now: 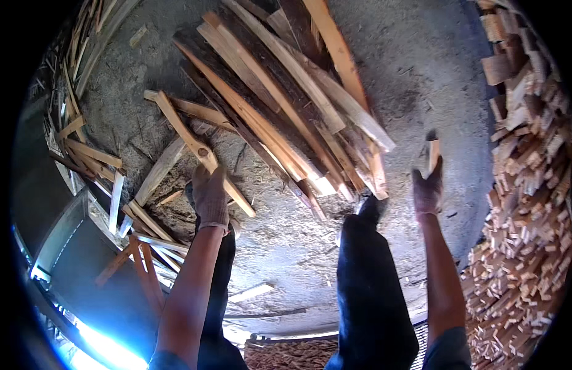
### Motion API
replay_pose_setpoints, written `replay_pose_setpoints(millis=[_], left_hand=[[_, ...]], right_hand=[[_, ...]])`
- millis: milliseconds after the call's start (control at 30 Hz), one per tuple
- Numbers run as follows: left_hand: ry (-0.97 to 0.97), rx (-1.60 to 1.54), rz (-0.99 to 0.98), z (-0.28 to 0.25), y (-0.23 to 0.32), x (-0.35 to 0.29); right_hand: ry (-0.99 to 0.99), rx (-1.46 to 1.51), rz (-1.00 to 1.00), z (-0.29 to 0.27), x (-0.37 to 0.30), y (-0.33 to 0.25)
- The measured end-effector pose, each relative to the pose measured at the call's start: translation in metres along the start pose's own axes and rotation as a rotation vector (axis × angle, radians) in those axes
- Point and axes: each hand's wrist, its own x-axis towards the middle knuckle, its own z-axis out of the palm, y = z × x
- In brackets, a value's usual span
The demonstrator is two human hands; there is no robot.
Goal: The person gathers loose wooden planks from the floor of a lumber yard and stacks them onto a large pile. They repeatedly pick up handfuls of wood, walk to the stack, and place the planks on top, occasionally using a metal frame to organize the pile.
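My left hand [210, 196], in a pale work glove, is closed round a long light-brown wood strip [182, 128] with a dark knot. The strip slants from upper left to lower right through my grip. Out to the right, my gloved right hand [428, 191] is closed on a short wood piece [434, 152] that stands up between thumb and fingers. Its lower end is hidden in the glove. Between my hands, a heap of long wood slats [280, 114] lies on the ground, some with bark edges.
A tall stack of cut wood pieces [523, 203] runs along the right side. More loose strips [92, 154] lie at the left, beside a dark panel [82, 259]. My legs [366, 265] stand on the debris-strewn concrete floor [286, 246], where a pale stick [252, 291] lies.
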Motion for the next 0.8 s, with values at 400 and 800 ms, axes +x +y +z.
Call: replay_pose_setpoints(millis=[400, 800], left_hand=[[0.011, 0.082, -0.13, 0.044, -0.012, 0.047], [-0.231, -1.19, -0.368, 0.061, 0.022, 0.04]], right_hand=[[-0.152, -0.787, -0.01, -0.026, 0.046, 0.122], [-0.379, -0.161, -0.515, 0.024, 0.12, -0.295]])
